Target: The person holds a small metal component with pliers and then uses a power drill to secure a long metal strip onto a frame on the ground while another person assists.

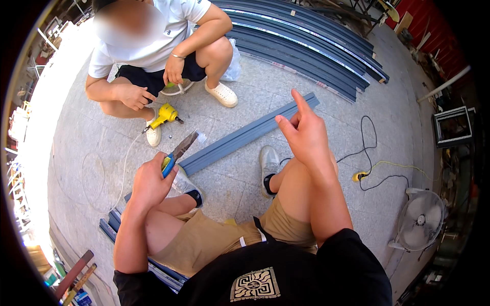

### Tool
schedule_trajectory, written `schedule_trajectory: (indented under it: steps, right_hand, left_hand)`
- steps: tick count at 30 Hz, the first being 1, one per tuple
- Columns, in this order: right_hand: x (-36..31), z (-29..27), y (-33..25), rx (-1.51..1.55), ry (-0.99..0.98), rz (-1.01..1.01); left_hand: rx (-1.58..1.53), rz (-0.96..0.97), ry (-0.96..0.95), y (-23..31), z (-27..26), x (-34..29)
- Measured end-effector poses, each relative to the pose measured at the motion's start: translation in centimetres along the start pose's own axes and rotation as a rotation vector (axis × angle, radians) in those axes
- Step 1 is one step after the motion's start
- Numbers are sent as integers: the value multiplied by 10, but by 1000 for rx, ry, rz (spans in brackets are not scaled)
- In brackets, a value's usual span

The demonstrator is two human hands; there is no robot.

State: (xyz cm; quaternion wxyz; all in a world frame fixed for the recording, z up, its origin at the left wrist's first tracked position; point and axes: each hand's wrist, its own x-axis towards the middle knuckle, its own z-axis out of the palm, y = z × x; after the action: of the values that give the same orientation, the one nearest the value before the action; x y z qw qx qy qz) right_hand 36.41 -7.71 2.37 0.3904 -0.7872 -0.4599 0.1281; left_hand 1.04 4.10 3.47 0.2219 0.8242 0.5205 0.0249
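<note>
My left hand (pixel 151 178) is closed around the blue-and-yellow handles of a pair of pliers (pixel 182 148), whose dark metal jaws point up and to the right. My right hand (pixel 308 133) is raised over the far end of a long grey metal profile (pixel 229 135). Its index finger and thumb are stretched out apart, and it holds nothing. The grooved profile lies slantwise on the floor in front of me, passing beside my left shoe. A small whitish scrap (pixel 201 137) shows close to the tips of the pliers.
Opposite me squats a person in a white shirt (pixel 148 46), near a yellow power tool (pixel 165 116) with a thin pale hose. Long dark profiles (pixel 301 46) are stacked at the back. To the right are a black cable (pixel 363 148), a yellow plug (pixel 359 176) and a fan (pixel 420 219).
</note>
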Motion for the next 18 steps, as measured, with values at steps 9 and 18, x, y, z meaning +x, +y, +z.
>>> schedule_trajectory:
  steps: [9,18]
  right_hand:
    - [-7,-1,8,-61,67,-123]
    - [-28,-79,110,-70,322,165]
  left_hand:
    - [-9,0,52,-10,9,0]
    - [16,29,94,-26,20,11]
